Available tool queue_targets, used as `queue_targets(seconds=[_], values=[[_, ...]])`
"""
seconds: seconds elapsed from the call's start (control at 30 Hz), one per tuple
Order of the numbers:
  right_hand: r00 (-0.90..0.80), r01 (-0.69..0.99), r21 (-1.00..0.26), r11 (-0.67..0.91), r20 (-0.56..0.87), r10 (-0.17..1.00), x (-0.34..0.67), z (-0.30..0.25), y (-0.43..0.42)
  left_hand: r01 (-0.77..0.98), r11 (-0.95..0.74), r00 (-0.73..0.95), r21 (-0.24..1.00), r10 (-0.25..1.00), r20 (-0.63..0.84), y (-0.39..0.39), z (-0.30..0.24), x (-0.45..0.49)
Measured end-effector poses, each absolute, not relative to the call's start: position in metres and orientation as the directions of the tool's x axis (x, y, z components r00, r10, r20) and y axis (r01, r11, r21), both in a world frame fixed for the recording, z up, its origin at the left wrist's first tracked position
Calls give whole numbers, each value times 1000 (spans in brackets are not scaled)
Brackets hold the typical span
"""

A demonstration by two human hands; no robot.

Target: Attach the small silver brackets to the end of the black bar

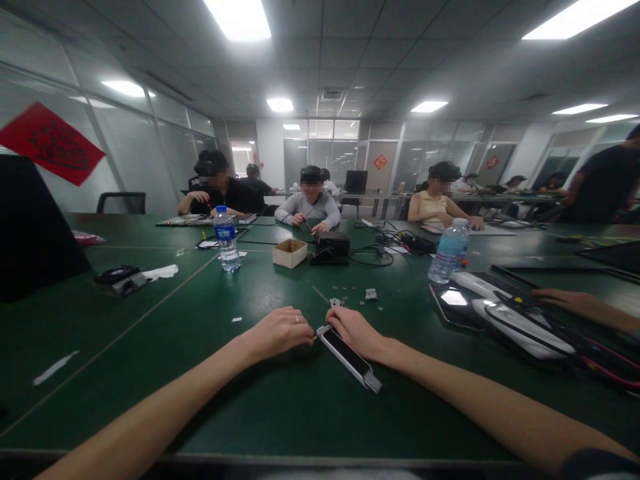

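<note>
In the head view, my right hand (356,331) is closed on the far end of a slim black-and-silver bar-shaped device (350,357). The device slants across the green table (240,407), its near end pointing toward me. Just left of its far end is my left hand (283,331), fingers curled together in a pinch with a ring on one. A tiny pale tip shows at those fingertips; what it belongs to is hidden. Beyond my right fingers lie a small metal bracket (336,303), another small silver part (371,294) and several tiny bits.
Ahead stand a small cardboard box (289,255), a black box-like device (330,249) and a water bottle (227,240). To the right are another bottle (449,252), a white-and-black tool (520,323) and a co-worker's hand (565,299). A dark panel (35,233) rises at left.
</note>
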State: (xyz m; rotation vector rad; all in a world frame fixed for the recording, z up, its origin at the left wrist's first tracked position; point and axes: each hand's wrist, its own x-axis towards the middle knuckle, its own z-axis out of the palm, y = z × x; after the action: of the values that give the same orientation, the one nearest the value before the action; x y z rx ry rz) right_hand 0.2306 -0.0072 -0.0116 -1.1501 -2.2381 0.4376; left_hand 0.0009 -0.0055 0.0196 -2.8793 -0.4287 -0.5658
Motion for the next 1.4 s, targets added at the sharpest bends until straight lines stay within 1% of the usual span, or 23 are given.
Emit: queue_targets(seconds=[0.13, 0.23, 0.3, 0.4, 0.57, 0.73, 0.9, 1.07, 1.2, 1.3, 1.4], values=[[-420, 648, -521, 556, 365, 831, 231, -11, -7, 454, -865, 764, 213, 501, 406, 1, 5, 3], [-395, 663, -520, 538, 367, 842, 232, -13, -6, 552, -748, 658, 369, 662, 358, -2, 3, 8], [-382, 672, -517, 530, 370, 847, 232, -15, -4, 600, -673, 600, 433, 736, 313, -6, 5, 12], [-375, 685, -497, 533, 386, 843, 232, -18, -2, 648, -583, 527, 491, 808, 264, -10, 9, 15], [-373, 683, -493, 540, 400, 837, 232, -17, -4, 642, -492, 451, 588, 863, 229, -12, 10, 18], [-376, 672, -517, 531, 379, 845, 231, -12, -8, 612, -506, 460, 608, 853, 246, -11, 6, 22], [-383, 651, -541, 532, 371, 846, 230, -12, -8, 617, -541, 466, 571, 836, 289, -8, 2, 23], [-335, 630, -565, 532, 420, 843, 232, -13, -5, 622, -573, 473, 534, 818, 326, -5, 2, 21], [-273, 585, -619, 524, 459, 846, 236, -11, -3, 617, -581, 478, 531, 813, 333, -3, 2, 19], [-269, 543, -656, 524, 455, 849, 238, -10, -3, 634, -603, 471, 485, 798, 376, -1, 0, 17], [-277, 511, -656, 556, 486, 829, 238, -9, -6, 641, -665, 472, 384, 736, 486, -2, 0, 15]])
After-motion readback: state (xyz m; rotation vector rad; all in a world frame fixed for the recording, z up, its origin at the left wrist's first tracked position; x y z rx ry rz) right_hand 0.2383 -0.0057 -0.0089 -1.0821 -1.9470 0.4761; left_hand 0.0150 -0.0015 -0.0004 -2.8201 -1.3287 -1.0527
